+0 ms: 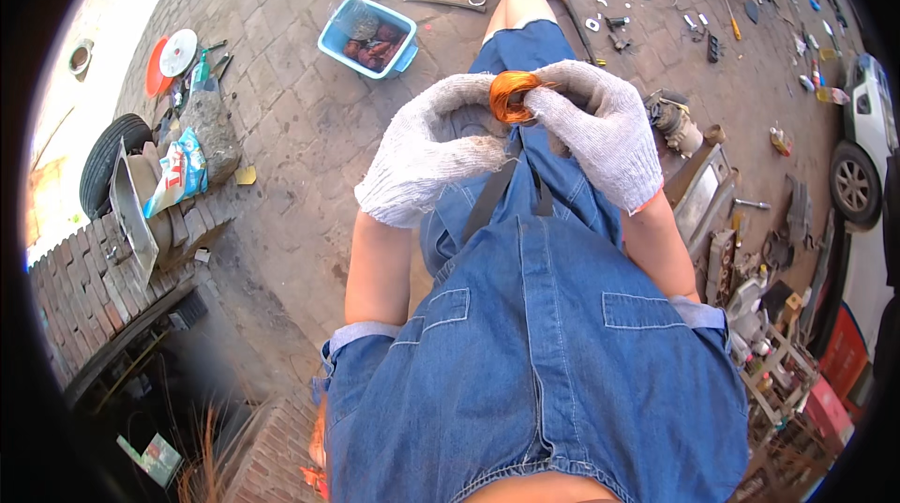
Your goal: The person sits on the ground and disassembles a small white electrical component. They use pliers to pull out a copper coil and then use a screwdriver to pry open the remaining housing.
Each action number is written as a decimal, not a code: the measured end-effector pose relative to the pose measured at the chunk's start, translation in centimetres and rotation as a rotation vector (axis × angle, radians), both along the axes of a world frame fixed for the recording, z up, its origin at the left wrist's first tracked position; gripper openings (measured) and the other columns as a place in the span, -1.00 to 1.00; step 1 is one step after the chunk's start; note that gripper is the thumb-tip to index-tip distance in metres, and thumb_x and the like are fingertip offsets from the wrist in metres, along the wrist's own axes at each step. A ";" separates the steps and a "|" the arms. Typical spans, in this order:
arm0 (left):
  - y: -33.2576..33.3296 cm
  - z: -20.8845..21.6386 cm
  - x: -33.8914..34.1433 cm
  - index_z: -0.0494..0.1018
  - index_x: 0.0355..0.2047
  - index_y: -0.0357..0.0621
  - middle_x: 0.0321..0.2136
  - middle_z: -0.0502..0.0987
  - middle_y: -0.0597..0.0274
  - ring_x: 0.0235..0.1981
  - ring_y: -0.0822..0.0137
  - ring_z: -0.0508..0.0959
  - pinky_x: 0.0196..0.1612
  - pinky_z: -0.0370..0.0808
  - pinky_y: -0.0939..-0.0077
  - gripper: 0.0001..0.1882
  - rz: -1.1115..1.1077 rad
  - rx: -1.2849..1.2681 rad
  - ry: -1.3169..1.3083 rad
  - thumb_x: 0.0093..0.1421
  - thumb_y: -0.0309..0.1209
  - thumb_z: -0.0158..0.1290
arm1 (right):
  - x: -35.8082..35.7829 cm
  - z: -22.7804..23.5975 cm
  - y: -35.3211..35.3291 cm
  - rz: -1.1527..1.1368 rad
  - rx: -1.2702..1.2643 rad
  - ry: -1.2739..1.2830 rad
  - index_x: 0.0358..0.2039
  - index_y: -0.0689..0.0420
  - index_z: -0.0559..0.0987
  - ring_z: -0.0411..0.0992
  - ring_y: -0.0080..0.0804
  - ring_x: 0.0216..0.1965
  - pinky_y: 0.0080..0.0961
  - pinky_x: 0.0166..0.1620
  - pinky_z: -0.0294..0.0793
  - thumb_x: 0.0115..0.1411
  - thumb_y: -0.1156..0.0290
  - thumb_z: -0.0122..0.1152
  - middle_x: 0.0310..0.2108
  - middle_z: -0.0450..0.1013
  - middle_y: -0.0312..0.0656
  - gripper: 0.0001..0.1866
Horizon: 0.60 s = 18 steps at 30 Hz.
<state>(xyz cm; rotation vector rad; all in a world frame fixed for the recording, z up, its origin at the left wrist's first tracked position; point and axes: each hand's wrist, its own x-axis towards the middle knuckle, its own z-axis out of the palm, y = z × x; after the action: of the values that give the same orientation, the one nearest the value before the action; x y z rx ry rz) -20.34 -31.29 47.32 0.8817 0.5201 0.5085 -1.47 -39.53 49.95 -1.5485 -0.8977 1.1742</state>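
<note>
A small coil of orange copper wire [511, 97] is up in front of my lap, between my two gloved hands. My right hand [600, 128] pinches its right side, with the thumb pressed onto the loops. My left hand [433, 149] is curled at the coil's left edge; its index fingertip meets the wire and its thumb stands lower, apart from the coil. Both knitted gloves are white, with dirt on the fingers. Part of the left fingers' grip is hidden behind the coil.
A light-blue tub [367, 37] with reddish-brown lumps stands on the paving ahead to the left. A hammer [568, 15] lies beyond my right hand, near scattered tools and parts. A tire [114, 164] and a plastic bag [180, 173] are at left; a parked car [870, 137] is at right.
</note>
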 end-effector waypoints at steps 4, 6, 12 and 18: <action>-0.2 0.5 1.0 0.43 -0.04 -0.34 -0.21 0.55 0.09 -0.25 0.37 0.58 -0.11 0.54 0.52 -0.54 0.107 0.055 0.180 0.08 -0.42 0.27 | -0.4 0.0 -0.1 0.026 0.052 -0.024 -0.17 0.27 0.60 0.47 -0.66 -0.36 -0.67 -0.27 0.49 0.16 0.37 0.30 -0.36 0.56 -0.25 -0.72; 0.1 0.1 1.2 0.52 -0.15 -0.29 -0.32 0.58 0.22 -0.33 0.49 0.55 -0.19 0.50 0.62 -0.68 0.113 -0.050 0.160 0.11 -0.39 0.25 | -0.3 0.0 -0.2 0.086 0.083 -0.060 -0.16 0.25 0.60 0.49 -0.66 -0.36 -0.66 -0.26 0.50 0.15 0.36 0.32 -0.36 0.57 -0.25 -0.71; 0.0 -0.4 1.2 0.44 -0.08 -0.36 -0.29 0.57 0.06 -0.35 0.39 0.60 -0.33 0.57 0.62 -0.66 0.175 -0.094 0.167 0.18 -0.44 0.17 | 0.8 -0.2 -0.4 0.091 0.203 -0.359 -0.17 0.25 0.59 0.33 -0.75 -0.50 -0.75 -0.42 0.32 0.21 0.47 0.17 -0.49 0.47 -0.36 -0.80; 0.0 -1.2 1.1 0.41 -0.03 -0.36 -0.20 0.53 0.03 -0.25 0.32 0.58 -0.18 0.56 0.43 -0.58 0.070 -0.137 0.054 0.19 -0.34 0.18 | 1.0 0.7 -0.5 0.026 0.120 -0.160 -0.31 0.26 0.61 0.44 -0.63 -0.47 -0.63 -0.36 0.45 0.24 0.44 0.14 -0.47 0.54 -0.24 -0.84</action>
<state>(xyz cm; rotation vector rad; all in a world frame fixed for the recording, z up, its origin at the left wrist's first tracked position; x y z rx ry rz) -19.27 -31.30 46.17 0.7495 0.6296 0.5074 -0.43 -39.99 50.68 -1.5529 -1.0762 1.0062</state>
